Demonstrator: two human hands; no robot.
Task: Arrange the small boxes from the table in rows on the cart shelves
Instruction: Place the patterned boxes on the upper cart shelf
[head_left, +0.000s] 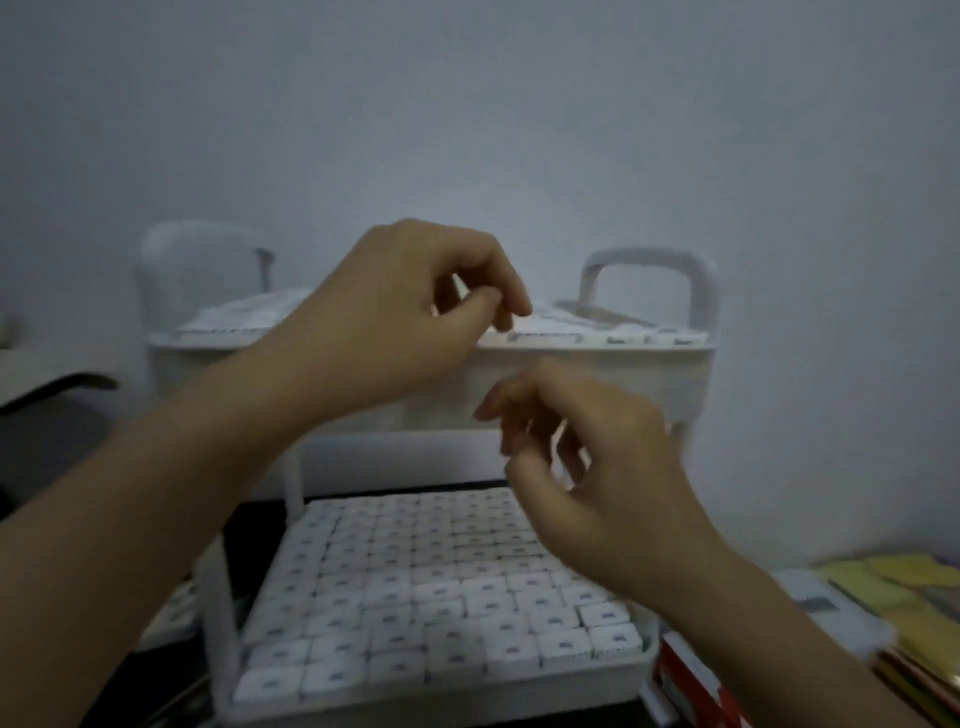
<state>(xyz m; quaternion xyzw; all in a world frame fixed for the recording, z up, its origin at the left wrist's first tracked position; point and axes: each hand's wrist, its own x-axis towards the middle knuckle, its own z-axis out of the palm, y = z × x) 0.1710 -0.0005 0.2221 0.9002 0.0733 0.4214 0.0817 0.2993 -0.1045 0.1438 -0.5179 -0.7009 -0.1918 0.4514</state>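
Observation:
A white cart stands in front of me, with its top shelf (597, 374) and a lower shelf (415, 701) in view. Small white boxes with dark marks (415, 587) fill the lower shelf in tight rows. More small boxes (623, 332) lie in rows on the top shelf. My left hand (395, 322) hovers over the front edge of the top shelf, and a small white box (460, 288) shows as a sliver pinched between its thumb and curled fingers. My right hand (608, 483) hangs lower, in front of the top shelf's wall, blurred, its fingers loosely curled with nothing clearly in them.
The cart's handle (649, 260) rises at the back right, close to a plain wall. A white chair back (197, 270) stands behind the cart on the left. Yellow packets (893, 582) and a red-and-white carton (691, 680) lie at the lower right.

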